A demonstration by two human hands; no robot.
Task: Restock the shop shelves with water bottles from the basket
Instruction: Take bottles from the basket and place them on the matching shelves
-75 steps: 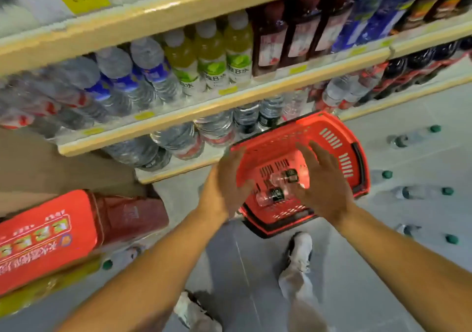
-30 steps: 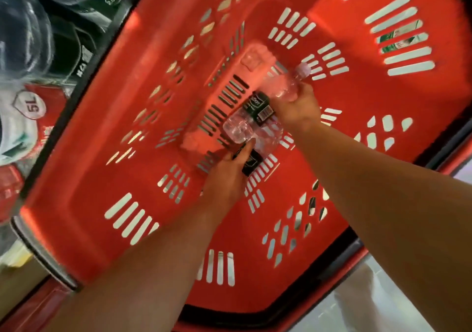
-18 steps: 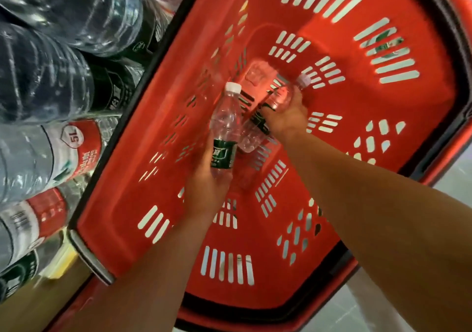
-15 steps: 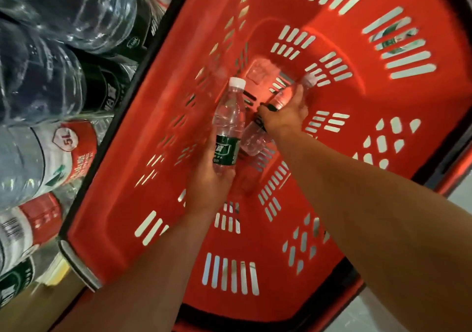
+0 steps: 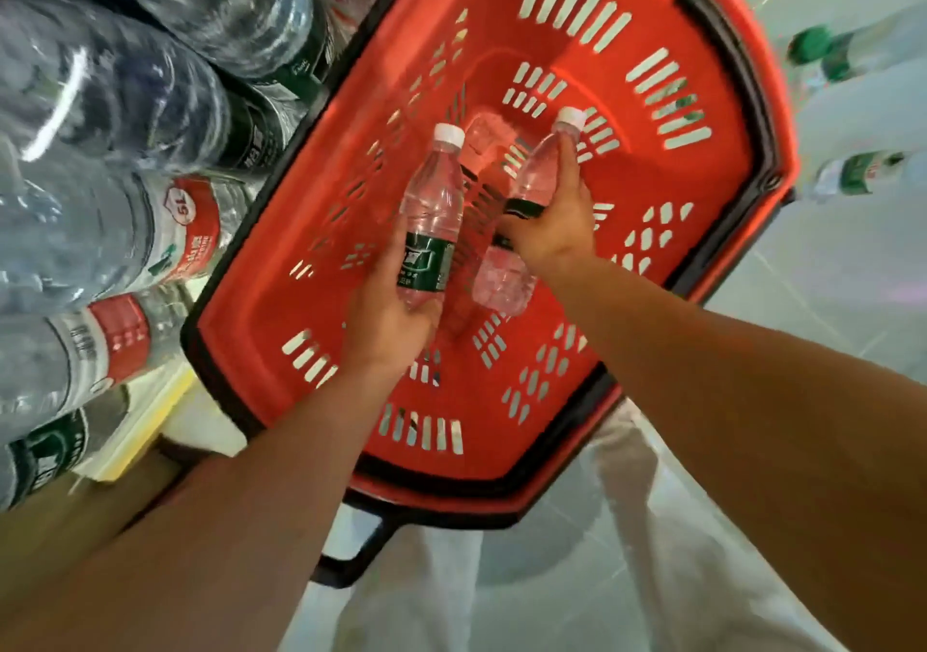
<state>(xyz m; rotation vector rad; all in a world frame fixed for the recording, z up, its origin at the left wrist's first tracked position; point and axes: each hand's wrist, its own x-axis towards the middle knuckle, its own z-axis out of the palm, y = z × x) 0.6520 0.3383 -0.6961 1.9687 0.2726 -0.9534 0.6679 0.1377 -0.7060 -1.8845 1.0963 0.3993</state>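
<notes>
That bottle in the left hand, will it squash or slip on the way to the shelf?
The bottle looks full and capped, so probably firm and fairly heavy. The left hand grips low, round the label; the smooth plastic may slip. Laid down, it would likely roll.

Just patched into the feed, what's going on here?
A person leans over a red basket beside shelves of large water jugs. The left hand grips one small water bottle, and the right hand grips another. Both bottles are over the basket; its floor looks otherwise empty. More bottles lie on the floor.
</notes>
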